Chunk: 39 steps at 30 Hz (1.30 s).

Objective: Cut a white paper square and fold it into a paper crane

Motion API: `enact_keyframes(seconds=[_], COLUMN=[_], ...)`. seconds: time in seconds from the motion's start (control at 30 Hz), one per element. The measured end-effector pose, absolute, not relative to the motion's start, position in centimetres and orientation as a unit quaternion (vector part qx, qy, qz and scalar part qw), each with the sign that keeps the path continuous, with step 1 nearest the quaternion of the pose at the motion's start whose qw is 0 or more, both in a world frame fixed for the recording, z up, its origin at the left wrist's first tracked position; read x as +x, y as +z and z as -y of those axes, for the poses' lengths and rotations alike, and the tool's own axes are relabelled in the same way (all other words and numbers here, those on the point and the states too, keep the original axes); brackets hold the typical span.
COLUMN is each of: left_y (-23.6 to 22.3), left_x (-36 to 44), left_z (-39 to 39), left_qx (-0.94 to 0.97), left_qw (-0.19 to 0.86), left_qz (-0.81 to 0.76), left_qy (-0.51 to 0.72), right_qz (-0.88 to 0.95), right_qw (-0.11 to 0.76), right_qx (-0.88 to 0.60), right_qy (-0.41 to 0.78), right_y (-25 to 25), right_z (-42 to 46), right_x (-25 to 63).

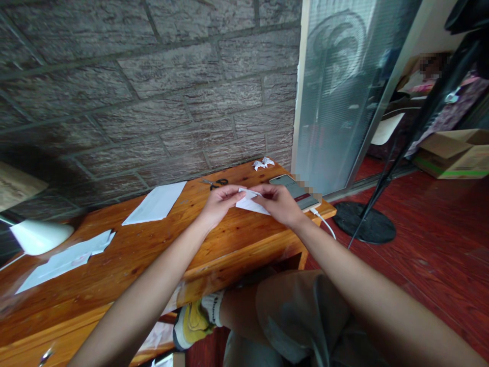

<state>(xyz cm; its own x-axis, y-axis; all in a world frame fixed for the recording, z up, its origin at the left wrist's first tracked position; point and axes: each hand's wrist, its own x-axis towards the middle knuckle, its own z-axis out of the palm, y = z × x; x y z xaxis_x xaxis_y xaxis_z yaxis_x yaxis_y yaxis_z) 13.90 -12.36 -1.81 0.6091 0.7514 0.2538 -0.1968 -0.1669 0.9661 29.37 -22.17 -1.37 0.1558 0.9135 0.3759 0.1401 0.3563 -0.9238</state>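
Note:
A small folded piece of white paper (252,203) is held between both hands, just above the wooden desk. My left hand (220,202) pinches its left corner between thumb and fingers. On the other side, my right hand (280,202) grips the paper's upper right part, its thumb and fingertips closed on it. Behind my left hand lie dark-handled scissors (220,182). Close to my right hand is a tablet (292,187) with a white cable plugged in. Two small folded white paper pieces (263,163) sit near the desk's back right corner.
A stack of white paper (156,203) and a torn, irregular paper strip (66,260) lie on the desk (153,250) to the left, near a white lamp base (40,236). A stone-patterned wall borders the back. At right stand a black stand (364,221) and a cardboard box (454,153).

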Motion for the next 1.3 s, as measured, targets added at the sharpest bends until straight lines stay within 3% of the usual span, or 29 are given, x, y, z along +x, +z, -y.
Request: enact_keyframes(seconds=[0.4,0.73,1.03,1.3], left_y=[-1.3,-0.6,-1.0,-1.1], left_x=[14.0,14.0,14.1,14.2], left_z=[12.2,13.0,12.7,12.9], left_qx=[0.63,0.687,0.658,0.632], left_qw=[0.61,0.518,0.532,0.556], left_qz=[-0.206,-0.237,-0.236,-0.228], left_qy=[0.433,0.451,0.478,0.49], right_qz=[0.537,0.515,0.539,0.56], right_qw=[0.612,0.636,0.635,0.614], right_qx=[-0.457,-0.463,-0.466,-0.525], right_qy=[0.358,0.341,0.297,0.183], right_y=[-1.3,-1.0,-1.0,-1.5], right_z=[22.1,22.2,22.2,22.4], right_x=[29.1,29.2,28.7,28.6])
